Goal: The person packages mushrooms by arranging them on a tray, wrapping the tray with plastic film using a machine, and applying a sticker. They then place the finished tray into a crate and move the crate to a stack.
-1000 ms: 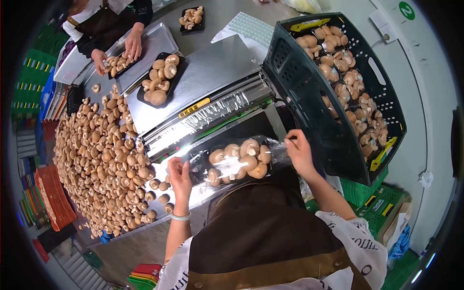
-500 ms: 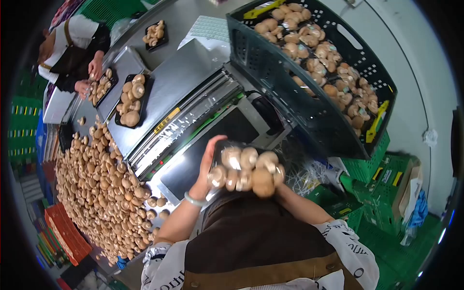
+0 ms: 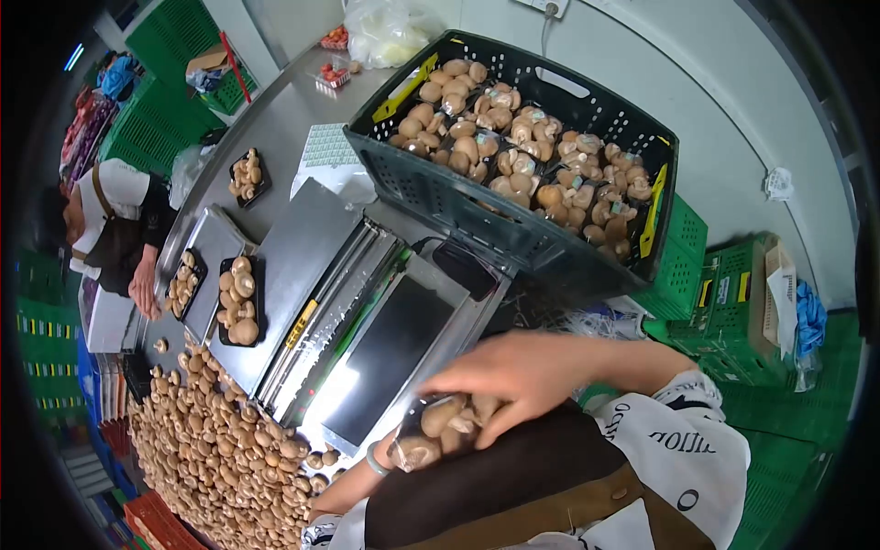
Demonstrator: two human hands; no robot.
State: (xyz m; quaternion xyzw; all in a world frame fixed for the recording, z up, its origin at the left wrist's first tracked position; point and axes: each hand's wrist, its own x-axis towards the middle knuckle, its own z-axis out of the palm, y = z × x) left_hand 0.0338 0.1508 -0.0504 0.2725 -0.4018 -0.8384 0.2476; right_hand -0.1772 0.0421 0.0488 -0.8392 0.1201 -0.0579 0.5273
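Observation:
A film-wrapped tray of mushrooms (image 3: 438, 429) is held tilted close to my apron. Across its top and right end lies my right hand (image 3: 518, 371), thumb and fingers on either side of the pack. My left hand (image 3: 389, 447) is at the tray's left edge, its fingers mostly hidden; a pale bangle circles that wrist. Beyond the tray sits a wrapping machine with a dark flat plate (image 3: 390, 362) and a roller bar. On its metal top rests a black tray of mushrooms (image 3: 240, 301).
A dark crate (image 3: 500, 206) full of wrapped mushroom trays stands at the far right. Loose mushrooms (image 3: 220, 449) are heaped on the left. At upper left, a co-worker's hand (image 3: 145, 286) is near another tray of mushrooms (image 3: 183, 284). Green crates (image 3: 747, 316) are stacked on the right.
My right hand has come from behind the tray to over its top. The tray is lower and closer to my body. The view has shifted, and the co-worker's hand has moved off their tray.

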